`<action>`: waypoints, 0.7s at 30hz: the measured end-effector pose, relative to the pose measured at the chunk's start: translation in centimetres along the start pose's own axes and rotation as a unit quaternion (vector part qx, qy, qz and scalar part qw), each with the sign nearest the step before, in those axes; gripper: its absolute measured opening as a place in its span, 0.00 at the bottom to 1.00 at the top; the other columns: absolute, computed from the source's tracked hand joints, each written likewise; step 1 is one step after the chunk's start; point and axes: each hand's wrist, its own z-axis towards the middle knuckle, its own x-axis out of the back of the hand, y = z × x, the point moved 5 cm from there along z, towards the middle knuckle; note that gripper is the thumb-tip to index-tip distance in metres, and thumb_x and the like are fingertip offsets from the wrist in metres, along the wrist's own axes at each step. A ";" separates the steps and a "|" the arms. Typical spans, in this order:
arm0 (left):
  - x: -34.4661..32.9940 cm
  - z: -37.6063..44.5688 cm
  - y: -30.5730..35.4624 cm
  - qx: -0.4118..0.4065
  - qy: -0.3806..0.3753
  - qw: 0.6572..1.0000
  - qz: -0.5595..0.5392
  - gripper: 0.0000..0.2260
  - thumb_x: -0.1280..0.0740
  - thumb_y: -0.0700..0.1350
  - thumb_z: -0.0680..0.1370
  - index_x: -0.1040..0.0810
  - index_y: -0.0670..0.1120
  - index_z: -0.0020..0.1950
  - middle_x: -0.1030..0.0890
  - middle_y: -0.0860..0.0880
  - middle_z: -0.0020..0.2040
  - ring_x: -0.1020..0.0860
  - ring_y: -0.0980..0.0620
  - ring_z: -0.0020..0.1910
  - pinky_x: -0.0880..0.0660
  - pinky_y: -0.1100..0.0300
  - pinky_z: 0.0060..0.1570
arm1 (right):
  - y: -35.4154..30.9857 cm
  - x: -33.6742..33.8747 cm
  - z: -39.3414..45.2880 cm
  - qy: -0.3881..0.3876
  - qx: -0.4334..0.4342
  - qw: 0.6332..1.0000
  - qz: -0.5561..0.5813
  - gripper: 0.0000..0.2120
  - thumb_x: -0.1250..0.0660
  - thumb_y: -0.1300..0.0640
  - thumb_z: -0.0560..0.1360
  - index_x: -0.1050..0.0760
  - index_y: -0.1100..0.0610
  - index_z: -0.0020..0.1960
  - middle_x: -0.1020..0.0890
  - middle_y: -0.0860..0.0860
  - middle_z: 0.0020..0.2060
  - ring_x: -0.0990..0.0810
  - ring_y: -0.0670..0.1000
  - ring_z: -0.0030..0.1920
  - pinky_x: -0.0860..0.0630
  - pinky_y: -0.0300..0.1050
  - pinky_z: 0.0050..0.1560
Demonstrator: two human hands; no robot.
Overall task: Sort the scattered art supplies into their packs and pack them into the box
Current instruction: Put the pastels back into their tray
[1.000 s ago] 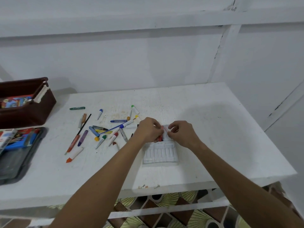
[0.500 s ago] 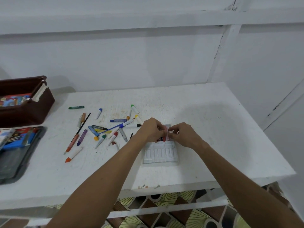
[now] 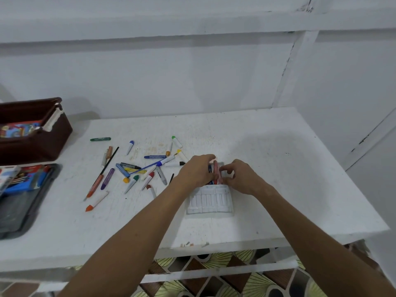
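Observation:
A clear plastic marker pack [image 3: 210, 201] lies on the white table [image 3: 278, 168] near its front edge. Both hands meet at the pack's far, open end. My left hand [image 3: 196, 171] grips that end, and several marker caps show between the fingers. My right hand [image 3: 237, 176] pinches a red marker [image 3: 216, 169] standing in the pack's mouth. Several loose markers, crayons and pencils [image 3: 132, 168] are scattered on the table to the left. A brown box [image 3: 32, 133] with a colourful pack inside stands at the far left.
A dark open case [image 3: 23, 200] holding blue and red supplies lies at the table's left edge, below the brown box. Small scraps [image 3: 188, 244] lie at the front edge. A white wall rises behind the table; patterned floor shows below.
The red marker between my hands has tipped more upright at the pack's mouth. My hands have shifted only slightly; the scattered supplies have not moved.

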 end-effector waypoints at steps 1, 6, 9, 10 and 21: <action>0.0 -0.1 0.0 -0.005 0.001 1.000 0.001 0.23 0.29 0.50 0.75 0.27 0.46 0.68 0.22 0.45 0.61 0.23 0.47 0.58 0.28 0.55 0.56 | 0.0 0.0 0.0 -0.002 0.002 1.000 -0.002 0.19 0.32 0.50 0.75 0.25 0.54 0.64 0.24 0.56 0.55 0.29 0.49 0.47 0.34 0.38 0.50; -0.4 -0.1 0.0 -0.008 -0.010 1.000 0.013 0.23 0.31 0.49 0.76 0.32 0.44 0.69 0.20 0.43 0.55 0.22 0.45 0.53 0.26 0.52 0.52 | -0.1 0.0 -0.1 -0.010 0.022 1.000 -0.001 0.22 0.32 0.51 0.76 0.29 0.52 0.68 0.26 0.56 0.56 0.31 0.48 0.48 0.35 0.38 0.52; -0.2 -0.3 -0.1 -0.011 0.008 0.999 -0.037 0.23 0.29 0.47 0.75 0.32 0.47 0.68 0.20 0.45 0.49 0.22 0.48 0.45 0.24 0.54 0.46 | -0.2 0.0 -0.1 -0.011 0.022 1.000 0.001 0.21 0.33 0.50 0.76 0.28 0.52 0.67 0.25 0.57 0.55 0.30 0.48 0.48 0.34 0.39 0.51; -0.2 -0.3 -0.1 -0.016 0.016 0.999 -0.034 0.20 0.29 0.47 0.75 0.29 0.46 0.66 0.19 0.45 0.50 0.22 0.48 0.45 0.24 0.55 0.47 | -0.2 0.0 -0.1 -0.010 0.024 1.000 0.001 0.21 0.33 0.51 0.76 0.28 0.53 0.67 0.25 0.57 0.55 0.30 0.48 0.47 0.34 0.38 0.50; -1.0 0.3 -1.1 -0.023 0.007 0.987 0.161 0.08 0.33 0.47 0.78 0.18 0.46 0.52 0.29 0.48 0.41 0.26 0.51 0.37 0.23 0.57 0.39 | -0.8 -0.6 -0.2 -0.011 0.053 0.998 0.023 0.19 0.32 0.54 0.76 0.26 0.55 0.66 0.22 0.57 0.54 0.27 0.46 0.45 0.34 0.33 0.47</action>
